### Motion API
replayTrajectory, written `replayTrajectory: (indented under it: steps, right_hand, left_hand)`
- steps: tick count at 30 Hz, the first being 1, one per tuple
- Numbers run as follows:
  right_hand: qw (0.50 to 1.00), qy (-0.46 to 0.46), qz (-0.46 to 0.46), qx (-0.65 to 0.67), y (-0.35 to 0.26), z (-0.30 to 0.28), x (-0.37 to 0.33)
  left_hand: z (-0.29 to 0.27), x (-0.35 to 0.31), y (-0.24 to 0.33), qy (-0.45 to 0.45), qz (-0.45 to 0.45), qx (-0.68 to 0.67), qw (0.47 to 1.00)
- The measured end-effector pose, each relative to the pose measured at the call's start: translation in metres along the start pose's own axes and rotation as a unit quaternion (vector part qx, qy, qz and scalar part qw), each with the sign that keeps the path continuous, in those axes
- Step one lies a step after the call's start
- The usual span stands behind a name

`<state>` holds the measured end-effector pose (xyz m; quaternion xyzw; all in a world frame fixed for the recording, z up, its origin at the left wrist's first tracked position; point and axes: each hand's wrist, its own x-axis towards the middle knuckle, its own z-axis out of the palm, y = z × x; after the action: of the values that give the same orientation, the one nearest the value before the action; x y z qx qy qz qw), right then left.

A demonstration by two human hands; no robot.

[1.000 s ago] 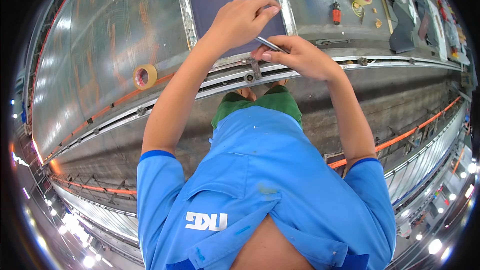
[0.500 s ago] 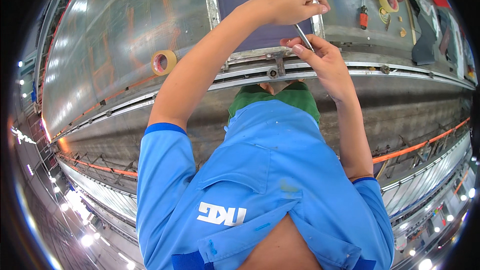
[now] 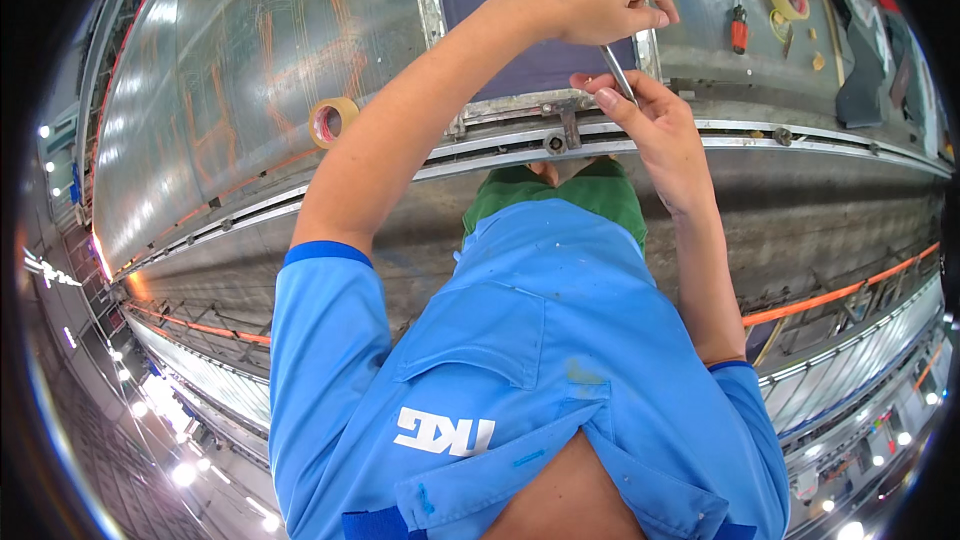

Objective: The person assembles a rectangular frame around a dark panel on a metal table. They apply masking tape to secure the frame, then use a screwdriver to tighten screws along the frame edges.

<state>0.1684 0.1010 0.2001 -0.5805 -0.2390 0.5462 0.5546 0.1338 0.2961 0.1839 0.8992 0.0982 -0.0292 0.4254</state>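
Note:
A slim silver metal rod (image 3: 618, 74) slants between my two hands, over the right near corner of a metal-framed dark purple panel (image 3: 480, 15). Its upper end goes under my left hand (image 3: 605, 5), whose fingers are curled around it; the exact grip is hidden. My right hand (image 3: 660, 118) holds the lower end between thumb and bent fingers. That end is covered by the fingers, so I cannot make out the tool's exact kind. A metal clamp bracket (image 3: 570, 128) with a round bolt sits at the frame's near edge, left of my right hand.
Left of my left forearm a roll of tan tape (image 3: 346, 112) lies on the glossy table (image 3: 240, 70). At the far right are a red-handled screwdriver (image 3: 739, 35), another tape roll (image 3: 792, 0) and dark scraps (image 3: 858, 90). A metal rail (image 3: 400, 178) runs along the near edge.
The whole view has shifted slightly, with the table things now a little further right. Both hands keep hold of the rod in nearly the same pose.

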Motion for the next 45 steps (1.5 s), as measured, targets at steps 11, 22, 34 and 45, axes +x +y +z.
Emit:
replayTrajectory:
  steps: [11, 22, 34, 45]
  right_hand:
    - [0.999, 0.029, -0.014, 0.025, 0.009, 0.006, -0.002]
    - [0.995, 0.044, -0.03, 0.088, 0.018, 0.015, -0.003]
    - [0.994, 0.063, -0.012, 0.088, 0.017, 0.016, -0.005]
    - [0.997, 0.063, -0.044, 0.028, 0.016, 0.016, -0.003]
  left_hand:
    - [0.005, 0.001, -0.001, 0.014, 0.019, 0.007, 1.0]
    - [-0.004, 0.0, 0.006, -0.015, 0.001, -0.055, 0.998]
    - [-0.009, 0.004, 0.018, -0.05, -0.051, -0.067, 0.995]
    - [-0.005, -0.004, 0.014, 0.093, -0.01, -0.064, 0.994]
